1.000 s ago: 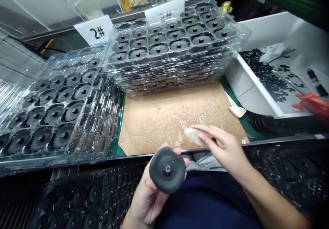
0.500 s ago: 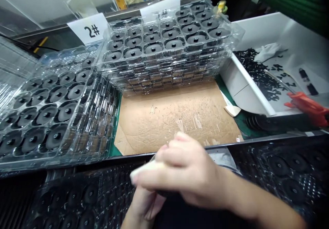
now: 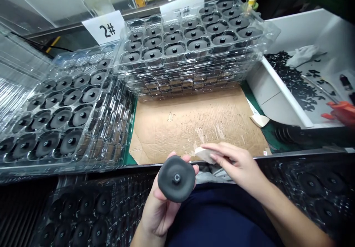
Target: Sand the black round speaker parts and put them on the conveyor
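Observation:
My left hand is closed round the edge of a black rounded disc-shaped part, whose short central stub faces up at me. Just to the right, my right hand pinches a small flat white pad between thumb and fingers. The pad and the black part are apart. Both hands are over the front edge of a worn cardboard sheet. What the pad is made of I cannot tell.
Stacked clear trays of similar black parts stand behind the cardboard, with another stack at left. On the right, a white bin holds black scraps and a red-handled tool. More filled trays lie low in front.
My hands have come apart. The right hand has moved right with the white pad, uncovering the black part in my left hand. The view has shifted slightly.

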`<state>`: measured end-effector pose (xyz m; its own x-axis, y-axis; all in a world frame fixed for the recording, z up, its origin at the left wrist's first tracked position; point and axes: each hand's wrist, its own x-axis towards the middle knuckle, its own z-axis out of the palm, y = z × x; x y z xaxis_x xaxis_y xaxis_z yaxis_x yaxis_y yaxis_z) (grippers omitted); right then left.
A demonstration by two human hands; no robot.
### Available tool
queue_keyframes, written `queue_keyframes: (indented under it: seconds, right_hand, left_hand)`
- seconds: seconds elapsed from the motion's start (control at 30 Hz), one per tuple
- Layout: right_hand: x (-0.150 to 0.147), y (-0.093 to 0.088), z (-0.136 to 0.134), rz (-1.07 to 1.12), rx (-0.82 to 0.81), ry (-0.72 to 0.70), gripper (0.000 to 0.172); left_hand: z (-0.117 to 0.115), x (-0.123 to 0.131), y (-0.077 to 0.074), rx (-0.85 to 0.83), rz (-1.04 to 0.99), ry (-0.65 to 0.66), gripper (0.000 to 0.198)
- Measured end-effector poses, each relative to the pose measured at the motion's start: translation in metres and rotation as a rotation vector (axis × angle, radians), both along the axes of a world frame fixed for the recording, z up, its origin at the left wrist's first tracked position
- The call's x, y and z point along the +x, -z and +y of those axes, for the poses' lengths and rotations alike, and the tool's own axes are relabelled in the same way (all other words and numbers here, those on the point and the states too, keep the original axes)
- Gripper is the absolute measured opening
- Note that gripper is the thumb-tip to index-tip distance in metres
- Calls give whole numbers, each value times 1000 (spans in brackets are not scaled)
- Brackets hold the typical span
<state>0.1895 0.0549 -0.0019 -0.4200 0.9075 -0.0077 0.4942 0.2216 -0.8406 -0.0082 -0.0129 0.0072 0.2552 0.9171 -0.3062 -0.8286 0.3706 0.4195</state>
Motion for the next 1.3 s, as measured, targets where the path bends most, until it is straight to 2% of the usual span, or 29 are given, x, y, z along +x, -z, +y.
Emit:
queue_keyframes:
  seconds: [0.07,0.1,0.17,0.23,0.27,0.33,0.4,0.5,0.53,0.6,0.67,0.73,0.8,0.87,0.97,1.0,1.07,1.1,1.13,1.2,1.27,1.3]
  right_hand:
    - [-8,-27,0,94,124,51,30]
    - [-13,-39,-1,151,214,17,31]
    - [-24,-56,-1,243,397,-142,31]
    - [-31,-62,-2,189,459,-285,33]
    - [-33,-62,-2,117,443,-298,34]
    - [-35,-61,-2,18,389,-233,37]
    - [-35,-58,-1,69,391,-209,36]
    - [-37,-41,9,206,334,-239,34]
    - [-35,-30,15,212,269,-205,33]
    - [-29,-1,29,195,111,-49,28]
    - [-20,32,39,151,59,57,27]
    - [-11,57,43,99,51,68,26]
    - [-7,64,40,60,34,48,23]
    - [-10,49,34,41,27,52,24]
    - [-25,-4,22,83,98,83,28]
    - [-32,-23,16,133,183,62,30]
    - [-44,-51,4,216,375,-79,31]
    - [-49,-60,-1,242,440,-160,30]
    - [-52,-65,-6,256,467,-240,29]
    - [-57,-67,-10,246,421,-357,25]
    - [-60,-64,-9,196,365,-374,24]
    - [-62,-63,-7,178,376,-338,25]
  left_hand:
    - [0,4,-2,-39,33,-47,53]
    - [0,6,-3,-59,55,-79,53]
    - [-1,9,-3,-103,121,-144,48]
    - [-3,9,0,-129,192,-193,44]
    - [-4,9,3,-138,223,-212,45]
    - [-6,8,7,-149,264,-247,52]
    - [-6,8,9,-157,267,-249,58]
    - [-1,10,5,-127,283,-271,59]
    - [1,11,3,-115,290,-284,57]
    - [6,10,-2,-102,297,-302,56]
    - [8,8,-6,-106,280,-283,58]
    - [9,5,-7,-111,268,-266,58]
    - [8,4,-5,-116,249,-245,58]
    - [8,5,-3,-122,226,-233,59]
    - [6,10,-1,-124,214,-265,65]
    - [5,11,-1,-126,217,-269,67]
    - [2,11,-1,-140,215,-232,67]
    - [0,10,-1,-144,214,-204,66]
    - [-2,8,-1,-146,216,-187,63]
    - [-4,5,0,-132,225,-219,58]
    - [-5,5,0,-111,244,-259,56]
    - [-5,6,-1,-114,255,-256,54]
